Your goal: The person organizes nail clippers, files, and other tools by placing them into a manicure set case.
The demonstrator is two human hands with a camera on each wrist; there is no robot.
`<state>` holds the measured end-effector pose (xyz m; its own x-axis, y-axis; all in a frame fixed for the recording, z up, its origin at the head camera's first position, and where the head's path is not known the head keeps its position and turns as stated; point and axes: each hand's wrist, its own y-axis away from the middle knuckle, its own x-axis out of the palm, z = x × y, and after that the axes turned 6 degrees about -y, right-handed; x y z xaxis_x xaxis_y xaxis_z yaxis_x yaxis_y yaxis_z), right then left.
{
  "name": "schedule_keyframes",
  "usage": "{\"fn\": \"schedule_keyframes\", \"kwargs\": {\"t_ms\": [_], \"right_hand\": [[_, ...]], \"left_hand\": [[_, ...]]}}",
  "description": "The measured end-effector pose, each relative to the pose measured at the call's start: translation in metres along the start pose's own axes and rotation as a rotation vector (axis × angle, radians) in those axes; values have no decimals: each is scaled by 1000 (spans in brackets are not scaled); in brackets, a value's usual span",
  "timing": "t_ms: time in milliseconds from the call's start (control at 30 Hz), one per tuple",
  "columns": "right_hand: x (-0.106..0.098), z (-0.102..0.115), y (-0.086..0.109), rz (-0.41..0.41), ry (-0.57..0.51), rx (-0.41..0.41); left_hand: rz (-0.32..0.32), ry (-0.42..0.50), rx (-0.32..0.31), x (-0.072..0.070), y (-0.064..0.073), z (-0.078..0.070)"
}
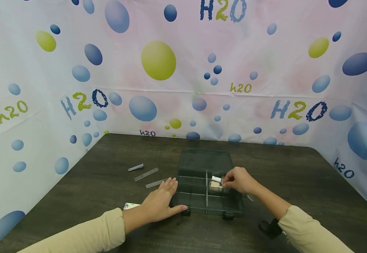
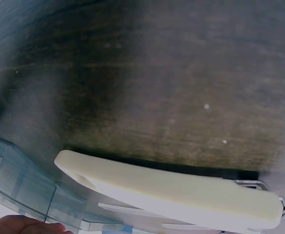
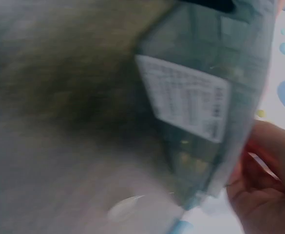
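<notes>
Small white piece [image 1: 216, 179] in tinted organizer box [image 1: 192, 201], right side; right hand [image 1: 239, 181] at it, fingers bent, grip unclear.
Left hand [image 1: 161, 203], fingers extended, at box's left edge, probably steadying; lid [image 1: 204, 160] folded back for access. Divider [image 1: 207, 201] limits sideways room. Clear strips [image 1: 146, 174], nail clipper [image 1: 136, 167] left, out of the way.

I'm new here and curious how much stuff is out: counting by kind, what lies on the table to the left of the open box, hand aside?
Clear strips: 2
Small silver tool: 1
Pale object, partly hidden in the head view: 1
Total: 4
</notes>
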<state>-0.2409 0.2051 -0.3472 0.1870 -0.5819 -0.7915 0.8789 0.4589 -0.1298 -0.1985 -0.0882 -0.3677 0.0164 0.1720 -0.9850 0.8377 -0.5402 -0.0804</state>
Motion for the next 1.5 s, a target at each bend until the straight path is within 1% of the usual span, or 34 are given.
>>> {"fn": "schedule_keyframes", "kwargs": {"t_ms": [100,233,367,433,500,567,667,900,1033,1167,1233,1333,1500], "right_hand": [[2,-2,13,-142,-18,-7],[4,-3,30,-387,-2,10],[4,-8,47,-607,59,-44],[5,-14,54,-677,83,-60],[5,-19,61,-715,101,-55],[5,-24,67,-717,110,-22],[5,-26,76,-675,107,33],[8,-28,89,-524,101,181],[10,-32,90,-419,64,268],[10,-34,89,-348,14,346],[10,-34,87,-334,-3,367],[10,-35,85,-324,-1,381],[11,-35,81,-315,17,380]], "left_hand": [[7,4,-3,1,0,0],[10,3,-9,1,0,0],[10,3,-12,1,0,-1],[13,4,-14,1,-1,-1],[16,5,-14,1,-1,-1],[16,5,-12,2,-1,-1],[15,4,-8,2,-2,-1],[5,-6,-3,1,-1,-2],[6,-4,-9,0,-1,-2],[7,-3,-14,0,0,-2],[8,-2,-15,0,0,-2],[7,1,-14,0,0,-2],[-4,6,-6,1,-1,-2]]}}
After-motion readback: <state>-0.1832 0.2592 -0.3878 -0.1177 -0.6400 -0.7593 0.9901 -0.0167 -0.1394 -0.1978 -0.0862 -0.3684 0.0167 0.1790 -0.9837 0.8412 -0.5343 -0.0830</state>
